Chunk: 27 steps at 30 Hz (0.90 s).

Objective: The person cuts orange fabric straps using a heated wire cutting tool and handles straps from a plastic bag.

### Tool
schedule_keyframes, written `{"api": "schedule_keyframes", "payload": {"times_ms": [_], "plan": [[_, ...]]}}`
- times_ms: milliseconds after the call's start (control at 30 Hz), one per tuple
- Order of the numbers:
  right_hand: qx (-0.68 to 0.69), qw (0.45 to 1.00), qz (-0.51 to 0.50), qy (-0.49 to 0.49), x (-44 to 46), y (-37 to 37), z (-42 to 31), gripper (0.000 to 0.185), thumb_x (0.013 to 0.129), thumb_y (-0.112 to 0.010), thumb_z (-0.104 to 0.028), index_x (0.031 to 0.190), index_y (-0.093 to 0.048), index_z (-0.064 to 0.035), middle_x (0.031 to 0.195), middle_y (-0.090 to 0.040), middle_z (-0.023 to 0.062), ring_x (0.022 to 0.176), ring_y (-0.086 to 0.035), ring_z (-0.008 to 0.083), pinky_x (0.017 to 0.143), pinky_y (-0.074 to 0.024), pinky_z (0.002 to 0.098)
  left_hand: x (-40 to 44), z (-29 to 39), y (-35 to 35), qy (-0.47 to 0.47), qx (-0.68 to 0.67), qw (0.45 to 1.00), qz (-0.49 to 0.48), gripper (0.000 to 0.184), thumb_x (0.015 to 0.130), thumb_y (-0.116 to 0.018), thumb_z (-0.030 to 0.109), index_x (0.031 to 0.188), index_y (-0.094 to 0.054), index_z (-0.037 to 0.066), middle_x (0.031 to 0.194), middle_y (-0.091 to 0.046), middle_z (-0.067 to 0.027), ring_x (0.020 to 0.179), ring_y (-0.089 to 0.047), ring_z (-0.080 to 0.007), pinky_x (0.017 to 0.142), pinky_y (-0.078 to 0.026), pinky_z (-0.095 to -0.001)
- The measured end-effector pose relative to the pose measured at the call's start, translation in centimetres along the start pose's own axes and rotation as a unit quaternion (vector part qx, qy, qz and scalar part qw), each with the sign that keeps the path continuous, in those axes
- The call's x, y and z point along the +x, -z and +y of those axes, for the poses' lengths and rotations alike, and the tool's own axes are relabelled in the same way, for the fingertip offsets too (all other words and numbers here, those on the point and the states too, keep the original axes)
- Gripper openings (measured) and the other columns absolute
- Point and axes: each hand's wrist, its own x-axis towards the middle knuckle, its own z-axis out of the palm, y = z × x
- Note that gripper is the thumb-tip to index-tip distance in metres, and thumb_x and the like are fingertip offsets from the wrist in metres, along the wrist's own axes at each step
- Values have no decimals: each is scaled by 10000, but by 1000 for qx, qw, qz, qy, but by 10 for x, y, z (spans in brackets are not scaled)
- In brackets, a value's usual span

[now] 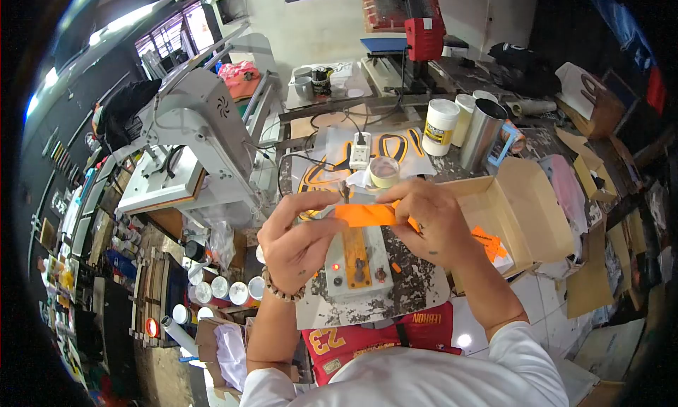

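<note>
A bright orange strip (pixel 364 215) is stretched level between my two hands, above the worktable. My left hand (pixel 300 234), with a beaded bracelet at the wrist, pinches its left end. Its right end is gripped by the fingers of my right hand (pixel 434 223). Just below sits a pale box-shaped device (pixel 381 271) with a lit red lamp and an orange-brown bar (pixel 356 248) along its top. A small orange scrap (pixel 396 268) lies to its right. Behind my hands are a roll of tape (pixel 384 168) and a white power strip (pixel 360 151).
An open cardboard box (pixel 533 223) with orange pieces (pixel 487 244) stands at the right. A white tub (pixel 441 124) and a metal cylinder (pixel 484 133) stand behind it. A large grey press (pixel 205 117) rises at the left, with several lidded containers (pixel 220 288) below.
</note>
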Motion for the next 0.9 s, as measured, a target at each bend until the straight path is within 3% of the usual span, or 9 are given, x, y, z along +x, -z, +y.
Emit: {"api": "schedule_keyframes", "payload": {"times_ms": [67, 167, 267, 367, 533, 667, 767, 833, 900], "plan": [[4, 1000, 11, 9, -3, 0, 0, 316, 671, -691, 80, 792, -448, -80, 948, -678, 68, 805, -634, 272, 704, -504, 341, -6, -2, -4, -12, 15, 998, 64, 202, 657, -737, -73, 813, -738, 55, 933, -683, -110, 810, -674, -231, 680, -537, -301], [2, 1000, 15, -2, -10, -2, 8, 332, 673, -683, 99, 801, -433, -78, 960, -671, 73, 796, -635, 240, 701, -500, 330, -13, -11, -5, -14, 4, 997, 74, 209, 634, -743, -94, 789, -732, 45, 937, -676, -135, 827, -673, -246, 698, -550, -309], [88, 993, 0, -80, -13, 3, 13, 332, 668, -676, 116, 795, -435, -74, 967, -665, 82, 777, -624, 219, 695, -492, 323, -14, -15, -3, -2, -15, 997, 77, 221, 631, -733, -128, 792, -719, 23, 964, -661, -155, 848, -669, -249, 729, -560, -312], [99, 992, -20, -75, -11, 13, 20, 231, 739, -649, 92, 818, -480, -45, 927, -643, 91, 767, -627, 255, 659, -501, 331, -13, -19, 3, 42, -43, 992, 112, 215, 641, -714, -158, 787, -695, -2, 1000, -643, -171, 871, -669, -248, 763, -569, -319], [34, 995, 21, -95, -14, 28, 32, 278, 681, -696, 100, 774, -480, -47, 914, -640, 72, 784, -628, 222, 677, -508, 319, -17, -33, 27, 71, -46, 985, 147, 110, 797, -642, -118, 825, -640, -12, 1130, -607, -193, 947, -664, -256, 842, -538, -333], [63, 996, 32, -60, -14, 34, 35, 296, 656, -715, 94, 786, -494, -53, 914, -644, 70, 799, -631, 206, 689, -510, 314, -27, -40, 46, 71, -58, 975, 203, 81, 815, -645, -89, 827, -620, -12, 1159, -603, -202, 962, -665, -255, 891, -520, -359], [152, 986, 23, -63, -12, 32, 19, 322, 714, -770, 50, 790, -481, -68, 895, -611, 85, 814, -580, 169, 746, -480, 276, -36, -29, 72, 54, -52, 979, 187, 74, 855, -585, -68, 802, -587, -16, 1155, -606, -225, 960, -669, -267, 877, -533, -387], [200, 978, 59, -21, -7, 29, -11, 270, 710, -779, 17, 820, -548, -69, 923, -651, 104, 808, -643, 217, 683, -515, 313, -42, -4, 92, 82, -138, 962, 219, 67, 796, -544, -84, 763, -556, -26, 1019, -634, -248, 853, -654, -275, 787, -545, -365], [278, 959, 44, -39, -13, 14, -50, 253, 733, -782, -15, 827, -555, -71, 937, -651, 107, 786, -640, 211, 659, -517, 308, -60, 9, 130, 52, -195, 971, 129, 73, 791, -545, -72, 760, -558, -8, 903, -660, -224, 784, -633, -250, 723, -521, -337]]}}
